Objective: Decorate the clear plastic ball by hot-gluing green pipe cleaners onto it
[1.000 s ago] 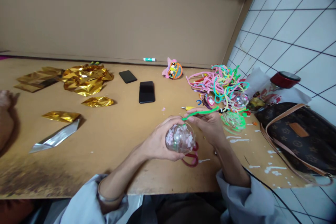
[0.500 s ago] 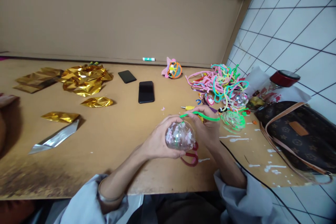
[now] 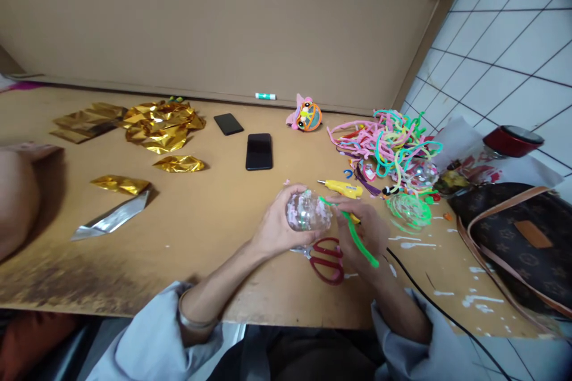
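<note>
A clear ball [image 3: 308,212] with pink and white bits on it is in my left hand [image 3: 274,223], whose fingers wrap round its left side. On the ball's right, my right hand [image 3: 363,232] pinches a fuzzy green stem [image 3: 360,243]; one end touches the top right of the ball and the other hangs down over the hand. Red-handled scissors [image 3: 328,261] lie on the table just below the ball, between the hands. A yellow tool [image 3: 343,188] lies just beyond my right hand.
Coloured stems [image 3: 379,143] are piled at the right, near a green-ringed ball [image 3: 409,211], a bag [image 3: 513,244] and a red-lidded jar [image 3: 513,141]. Two phones [image 3: 259,152], a decorated ball [image 3: 308,116] and gold foil [image 3: 161,125] lie farther back. Another person's arm [image 3: 18,196] rests at left.
The camera view has shifted. The green stem, earlier stretched sideways above the ball, now slants down across my right hand. More of the scissors and yellow tool shows.
</note>
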`<action>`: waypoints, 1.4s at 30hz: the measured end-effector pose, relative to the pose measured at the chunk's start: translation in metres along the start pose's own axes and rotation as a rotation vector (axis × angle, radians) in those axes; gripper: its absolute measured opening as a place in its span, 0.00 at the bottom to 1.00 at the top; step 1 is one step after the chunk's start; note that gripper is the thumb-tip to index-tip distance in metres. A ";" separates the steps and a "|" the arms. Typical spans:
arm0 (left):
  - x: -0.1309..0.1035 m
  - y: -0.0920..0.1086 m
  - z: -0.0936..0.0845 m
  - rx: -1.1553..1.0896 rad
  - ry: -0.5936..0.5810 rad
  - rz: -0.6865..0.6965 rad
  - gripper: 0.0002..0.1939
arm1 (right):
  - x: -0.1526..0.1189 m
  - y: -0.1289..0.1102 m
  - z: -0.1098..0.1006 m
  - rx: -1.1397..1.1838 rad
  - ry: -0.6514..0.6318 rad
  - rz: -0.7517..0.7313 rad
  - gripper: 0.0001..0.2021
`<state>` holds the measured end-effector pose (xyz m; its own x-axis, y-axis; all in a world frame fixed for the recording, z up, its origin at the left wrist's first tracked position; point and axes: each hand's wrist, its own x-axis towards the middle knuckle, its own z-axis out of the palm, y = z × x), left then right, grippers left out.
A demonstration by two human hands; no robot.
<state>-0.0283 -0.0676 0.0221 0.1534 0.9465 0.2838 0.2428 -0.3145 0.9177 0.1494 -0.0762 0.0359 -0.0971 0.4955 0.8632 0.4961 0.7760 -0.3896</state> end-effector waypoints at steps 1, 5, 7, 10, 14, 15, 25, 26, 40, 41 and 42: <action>0.000 0.000 0.000 -0.005 -0.005 -0.016 0.38 | -0.003 0.002 0.001 -0.005 -0.003 -0.033 0.11; -0.001 -0.001 0.001 -0.047 -0.018 -0.021 0.38 | -0.007 0.007 0.003 -0.045 -0.018 -0.081 0.13; -0.001 -0.001 0.002 -0.059 -0.025 0.004 0.37 | -0.007 0.008 0.002 -0.042 -0.044 -0.083 0.13; -0.001 0.000 0.001 -0.040 -0.040 0.043 0.36 | -0.006 0.009 0.002 -0.012 -0.071 -0.087 0.13; -0.002 0.001 0.002 -0.011 -0.050 0.062 0.35 | -0.009 0.012 0.003 -0.004 -0.100 -0.070 0.13; -0.002 0.001 0.002 -0.007 -0.045 0.062 0.35 | -0.010 0.013 0.004 -0.011 -0.109 -0.069 0.13; -0.003 0.004 0.002 0.016 -0.030 0.031 0.34 | -0.002 0.006 0.004 -0.090 -0.103 -0.168 0.11; -0.003 0.004 0.002 0.007 -0.034 0.032 0.33 | -0.002 0.005 0.003 -0.103 -0.110 -0.176 0.11; -0.002 0.003 0.003 -0.030 -0.048 0.063 0.32 | 0.004 0.000 0.002 -0.194 -0.183 -0.241 0.13; -0.002 0.003 0.003 -0.034 -0.048 0.063 0.32 | 0.004 0.000 0.002 -0.198 -0.189 -0.241 0.13; -0.002 0.003 0.003 -0.036 -0.048 0.061 0.32 | 0.004 0.000 0.002 -0.201 -0.191 -0.240 0.13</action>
<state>-0.0254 -0.0710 0.0234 0.2128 0.9210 0.3264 0.1973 -0.3676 0.9088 0.1474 -0.0735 0.0390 -0.3817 0.3874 0.8392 0.5976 0.7960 -0.0957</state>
